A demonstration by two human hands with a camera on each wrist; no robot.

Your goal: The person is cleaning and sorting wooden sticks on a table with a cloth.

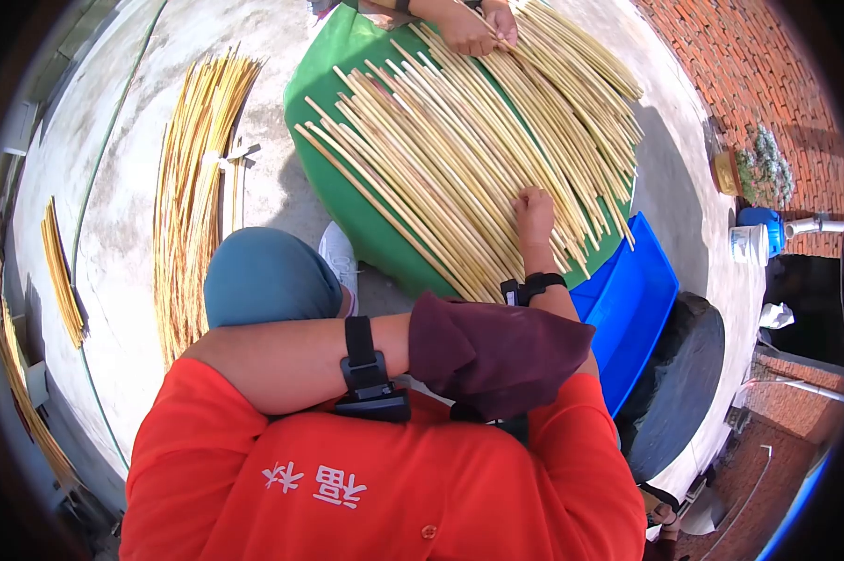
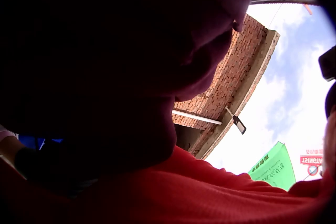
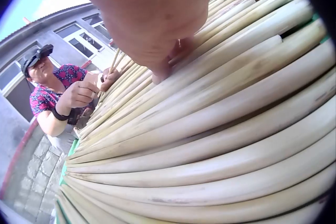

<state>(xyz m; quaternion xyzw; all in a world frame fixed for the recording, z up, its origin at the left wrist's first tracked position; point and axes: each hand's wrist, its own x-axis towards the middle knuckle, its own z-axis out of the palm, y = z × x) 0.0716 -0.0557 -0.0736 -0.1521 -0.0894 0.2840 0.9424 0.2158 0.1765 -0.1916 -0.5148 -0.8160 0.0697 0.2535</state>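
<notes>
here, a blue tub sits near the stalks the right hand touches, grip unclear, left hand hidden.

The head view looks down on the stalks, which the right wrist view shares from close above, facing across them. The left wrist view looks upward past the red shirt.
</notes>
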